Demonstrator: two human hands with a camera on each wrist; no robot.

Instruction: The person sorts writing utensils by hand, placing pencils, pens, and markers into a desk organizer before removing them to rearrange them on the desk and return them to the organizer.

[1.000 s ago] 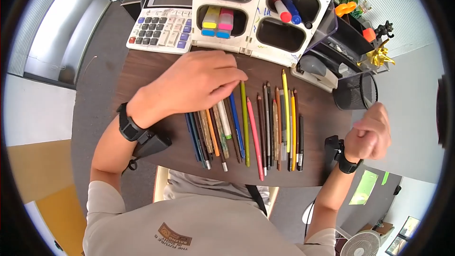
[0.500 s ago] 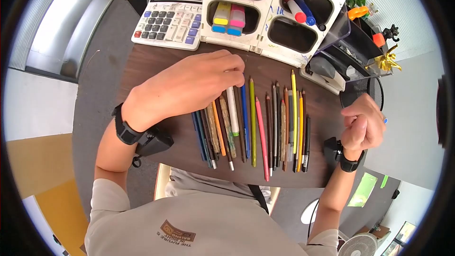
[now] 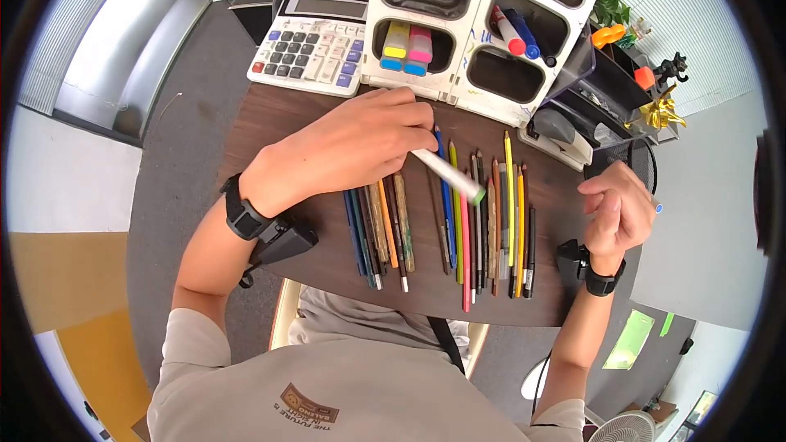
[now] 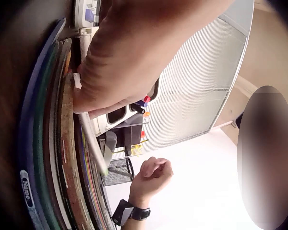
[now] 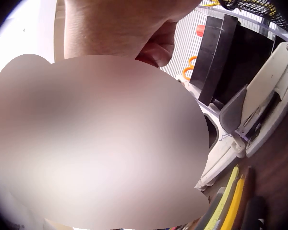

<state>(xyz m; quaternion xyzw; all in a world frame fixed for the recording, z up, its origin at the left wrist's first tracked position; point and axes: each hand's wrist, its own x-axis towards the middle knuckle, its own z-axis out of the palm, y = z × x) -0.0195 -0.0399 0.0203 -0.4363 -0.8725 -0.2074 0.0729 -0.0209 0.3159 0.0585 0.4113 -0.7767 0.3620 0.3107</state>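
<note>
In the head view my left hand (image 3: 356, 141) pinches one end of a white marker (image 3: 450, 177), whose green end points right over the pink pencil (image 3: 466, 262) and its neighbours. The left wrist view shows the same marker (image 4: 93, 143) slanting away from the fingers, above the pencil row. Beneath and left of that hand lie blue, brown and orange pencils (image 3: 387, 225) side by side. Yellow and black pencils (image 3: 521, 229) lie further right. My right hand (image 3: 618, 209) hovers past the right table edge, fingers loosely curled, with a small blue spot at its side that I cannot identify.
A calculator (image 3: 311, 49) and a white compartment organizer (image 3: 454, 86) with highlighters and markers stand behind the pencils. To the right are a stapler (image 3: 557, 137), a black desk holder with a gold figurine (image 3: 660, 112), and a mesh bin (image 3: 644, 165).
The white marker has come up out of the row and swung rightward in my left hand. My right hand has shifted slightly left, its fingers a little looser. The head view has shifted.
</note>
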